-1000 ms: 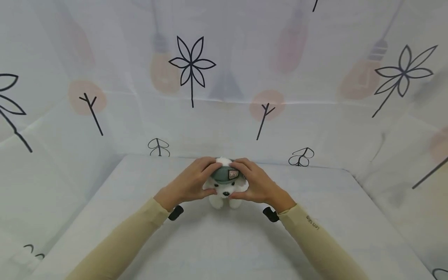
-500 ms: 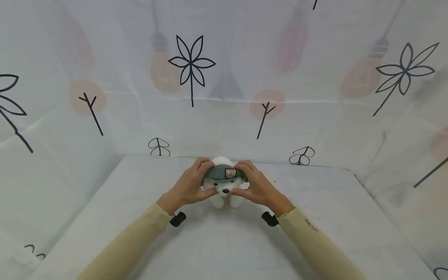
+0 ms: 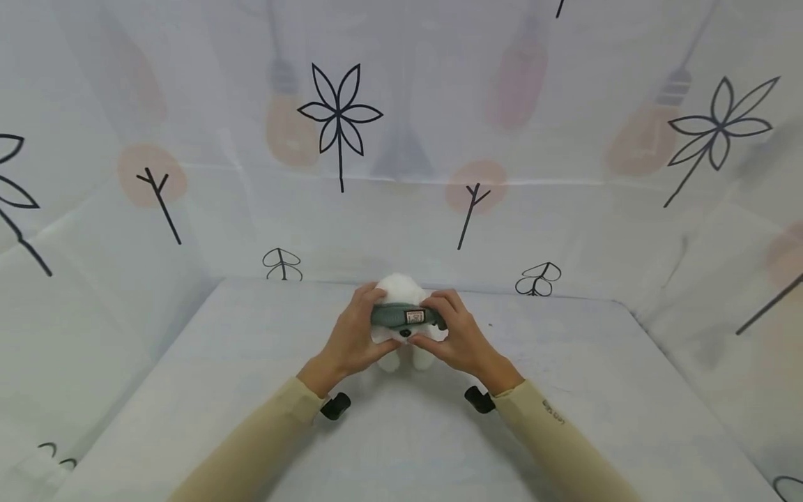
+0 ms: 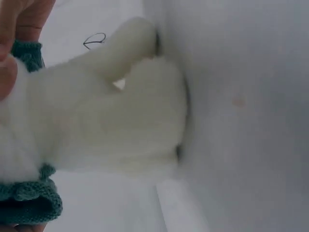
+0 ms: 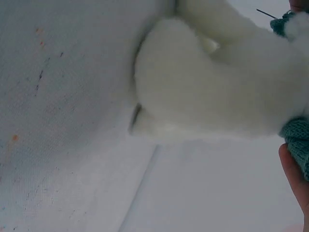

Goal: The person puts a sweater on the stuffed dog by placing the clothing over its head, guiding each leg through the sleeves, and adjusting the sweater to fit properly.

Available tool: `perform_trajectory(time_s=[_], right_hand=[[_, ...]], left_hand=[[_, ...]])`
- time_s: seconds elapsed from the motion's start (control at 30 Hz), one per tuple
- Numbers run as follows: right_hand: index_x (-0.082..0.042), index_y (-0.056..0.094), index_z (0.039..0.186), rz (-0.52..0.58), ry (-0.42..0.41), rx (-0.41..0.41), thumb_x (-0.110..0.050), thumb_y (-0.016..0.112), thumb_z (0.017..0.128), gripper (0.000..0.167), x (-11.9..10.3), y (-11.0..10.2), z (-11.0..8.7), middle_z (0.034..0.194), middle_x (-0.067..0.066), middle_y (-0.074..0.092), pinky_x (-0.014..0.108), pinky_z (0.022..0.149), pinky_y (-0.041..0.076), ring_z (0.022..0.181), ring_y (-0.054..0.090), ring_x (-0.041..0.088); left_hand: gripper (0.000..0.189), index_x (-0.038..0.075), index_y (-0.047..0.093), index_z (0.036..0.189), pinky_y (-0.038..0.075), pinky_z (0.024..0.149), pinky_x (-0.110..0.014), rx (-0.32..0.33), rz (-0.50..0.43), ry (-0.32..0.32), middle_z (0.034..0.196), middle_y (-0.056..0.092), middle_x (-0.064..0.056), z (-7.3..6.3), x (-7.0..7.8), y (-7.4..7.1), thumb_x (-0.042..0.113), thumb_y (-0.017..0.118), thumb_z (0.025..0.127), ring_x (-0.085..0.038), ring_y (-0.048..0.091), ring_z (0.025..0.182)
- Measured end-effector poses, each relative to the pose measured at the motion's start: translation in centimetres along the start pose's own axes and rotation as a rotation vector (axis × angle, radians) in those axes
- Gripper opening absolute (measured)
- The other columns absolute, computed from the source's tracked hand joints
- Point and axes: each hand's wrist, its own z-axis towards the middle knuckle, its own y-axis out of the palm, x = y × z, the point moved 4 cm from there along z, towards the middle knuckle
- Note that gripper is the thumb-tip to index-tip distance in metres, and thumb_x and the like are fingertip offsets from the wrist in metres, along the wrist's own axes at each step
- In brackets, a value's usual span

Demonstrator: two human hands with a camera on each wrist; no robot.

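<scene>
A white plush dog (image 3: 400, 287) stands upright on the white surface, its black nose (image 3: 405, 332) facing me. Around its head runs a teal knitted headband (image 3: 390, 316) with a small label patch, lying over the eyes. My left hand (image 3: 348, 336) grips the band at one side, thumb by the muzzle. Opposite it, my right hand (image 3: 463, 337) grips the other end the same way. In the left wrist view the dog's furry body (image 4: 120, 111) fills the middle, with a stretched loop of the headband (image 4: 31, 200) at lower left. The right wrist view shows the knit (image 5: 297, 137) against fingers.
The white-covered table (image 3: 401, 446) spreads around the dog. Behind it rises a white cloth backdrop (image 3: 401, 230) printed with flowers and light bulbs. Black wrist-worn devices (image 3: 336, 406) hang below both wrists.
Both hands have drawn the headband down from the top of the dog's head to over its eyes, uncovering more white fur above. The left hand has moved slightly right.
</scene>
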Motion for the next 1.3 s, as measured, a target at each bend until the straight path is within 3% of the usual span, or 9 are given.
perform_trajectory(time_s=[0.13,0.3,0.5,0.67,0.83,1.1,1.3], right_hand=[[-0.007,0.05,0.124,0.002,0.021,0.006,-0.022,0.083,0.075,0.061,-0.1,-0.1,0.2,0.119,0.009,0.044,0.026,0.081,0.047,0.103,0.049,0.017],[-0.005,0.05,0.126,0.014,0.033,0.024,-0.021,0.081,0.077,0.06,-0.7,-1.6,0.6,0.119,0.01,0.044,0.026,0.083,0.046,0.103,0.05,0.019],[-0.007,0.054,0.126,0.048,0.069,0.041,-0.014,0.083,0.073,0.06,-1.5,-4.2,1.2,0.114,0.008,0.049,0.024,0.076,0.046,0.096,0.051,0.017],[-0.008,0.056,0.124,0.047,0.136,0.039,-0.009,0.084,0.071,0.06,-1.1,-5.1,0.7,0.108,0.006,0.051,0.024,0.071,0.044,0.09,0.05,0.015],[-0.009,0.057,0.121,0.035,0.159,0.05,-0.01,0.082,0.074,0.054,-0.9,-5.1,0.4,0.105,0.005,0.051,0.024,0.069,0.042,0.085,0.048,0.014],[-0.007,0.057,0.11,-0.027,0.099,0.074,-0.014,0.081,0.076,0.041,-1.2,-5.0,0.7,0.098,0.004,0.05,0.025,0.066,0.041,0.08,0.045,0.012],[-0.007,0.054,0.1,-0.104,0.103,0.074,-0.013,0.08,0.077,0.035,-1.8,-5.0,0.6,0.089,0.001,0.052,0.026,0.063,0.038,0.075,0.043,0.011]], left_hand=[[0.084,0.007,0.038,0.132,0.047,0.093,-0.042,0.052,-0.005,-0.015,0.134,0.04,-0.017,0.4,0.3,0.2,0.027,0.088,0.067,-0.027,0.05,0.115],[0.074,0.012,0.043,0.126,0.049,0.088,-0.045,0.069,-0.09,-0.036,0.131,0.041,-0.017,1.3,1.3,-0.3,0.027,0.088,0.069,-0.028,0.052,0.111],[0.061,0.015,0.049,0.122,0.045,0.09,-0.041,0.023,-0.21,-0.127,0.126,0.044,-0.01,3.0,2.8,-0.6,0.033,0.083,0.074,-0.021,0.046,0.112],[0.055,0.016,0.05,0.124,0.043,0.091,-0.039,-0.05,-0.266,-0.207,0.125,0.046,-0.005,3.6,3.5,-0.2,0.032,0.078,0.08,-0.017,0.044,0.111],[0.045,0.014,0.051,0.117,0.043,0.092,-0.041,-0.026,-0.262,-0.237,0.122,0.046,-0.007,3.6,3.7,0.2,0.025,0.077,0.081,-0.02,0.044,0.109],[0.035,0.011,0.048,0.101,0.048,0.087,-0.044,0.065,-0.219,-0.236,0.123,0.041,-0.014,3.2,4.2,0.6,0.021,0.076,0.083,-0.026,0.049,0.106],[0.03,0.01,0.046,0.092,0.048,0.088,-0.043,0.067,-0.212,-0.263,0.129,0.041,-0.017,3.1,4.5,1.1,0.014,0.075,0.083,-0.03,0.053,0.113]])
